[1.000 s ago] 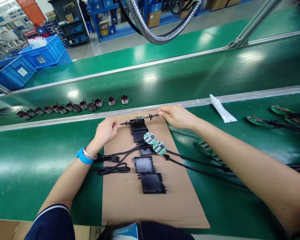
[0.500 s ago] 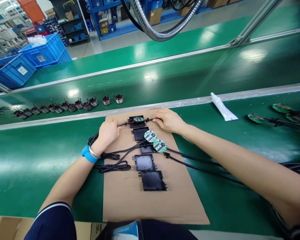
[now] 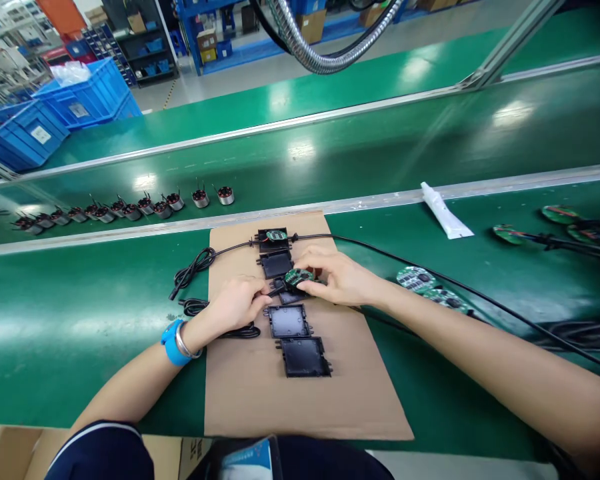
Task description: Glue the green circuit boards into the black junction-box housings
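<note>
On a brown cardboard sheet (image 3: 260, 393) lies a column of black square plastic housings. The farthest housing (image 3: 273, 240) has a round green circuit board seated in it, with black cable running out both sides. My right hand (image 3: 333, 277) pinches another round green circuit board (image 3: 298, 276) over the third housing. My left hand (image 3: 240, 307) is closed on the black cable leading to that board. The two nearest housings (image 3: 289, 321) (image 3: 304, 357) are bare inside.
A row of small copper-wound coils (image 3: 125, 211) sits on the far conveyor lane. More green boards (image 3: 416, 279) with cables lie to the right, plus a white tube (image 3: 445, 213). Blue bins (image 3: 75, 100) stand at the far left. A metal hose (image 3: 320, 63) hangs overhead.
Both hands let go of the cable at the farthest housing, leaving its board seated there, and moved nearer to take up the following board and its cable.
</note>
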A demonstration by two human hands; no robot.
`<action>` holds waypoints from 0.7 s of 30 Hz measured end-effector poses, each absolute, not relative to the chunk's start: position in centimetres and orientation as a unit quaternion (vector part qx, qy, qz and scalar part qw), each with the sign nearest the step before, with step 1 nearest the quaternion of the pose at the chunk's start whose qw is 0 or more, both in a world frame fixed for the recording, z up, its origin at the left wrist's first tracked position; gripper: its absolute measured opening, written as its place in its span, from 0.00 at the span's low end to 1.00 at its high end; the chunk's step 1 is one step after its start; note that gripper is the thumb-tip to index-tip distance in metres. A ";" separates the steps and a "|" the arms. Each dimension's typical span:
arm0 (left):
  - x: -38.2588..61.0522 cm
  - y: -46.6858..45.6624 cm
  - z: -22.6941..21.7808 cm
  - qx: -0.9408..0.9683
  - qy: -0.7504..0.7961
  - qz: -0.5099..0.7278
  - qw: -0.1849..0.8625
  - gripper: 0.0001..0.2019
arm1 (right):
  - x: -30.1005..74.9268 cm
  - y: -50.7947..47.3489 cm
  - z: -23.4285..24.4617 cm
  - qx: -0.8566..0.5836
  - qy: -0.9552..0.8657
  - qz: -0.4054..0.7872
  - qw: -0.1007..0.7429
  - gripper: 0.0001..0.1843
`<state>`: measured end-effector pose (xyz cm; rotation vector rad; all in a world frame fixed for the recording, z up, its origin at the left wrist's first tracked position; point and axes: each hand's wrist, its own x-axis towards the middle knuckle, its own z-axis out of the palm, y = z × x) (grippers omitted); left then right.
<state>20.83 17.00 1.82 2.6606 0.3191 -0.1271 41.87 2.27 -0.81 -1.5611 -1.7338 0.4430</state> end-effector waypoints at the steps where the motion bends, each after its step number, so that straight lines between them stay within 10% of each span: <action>1: 20.8 17.1 1.8 0.967 0.111 -0.051 0.222 0.05 | 41.8 2.1 -1.0 -0.604 -0.689 0.158 0.367 0.09; 8: 21.1 17.5 2.1 0.969 0.097 -0.053 0.221 0.04 | 41.0 1.4 -1.0 -0.647 -0.646 0.121 0.387 0.10; 21: 19.4 17.2 6.7 0.918 0.165 0.059 0.355 0.15 | 40.2 -0.3 2.5 -0.600 -0.433 0.462 0.489 0.29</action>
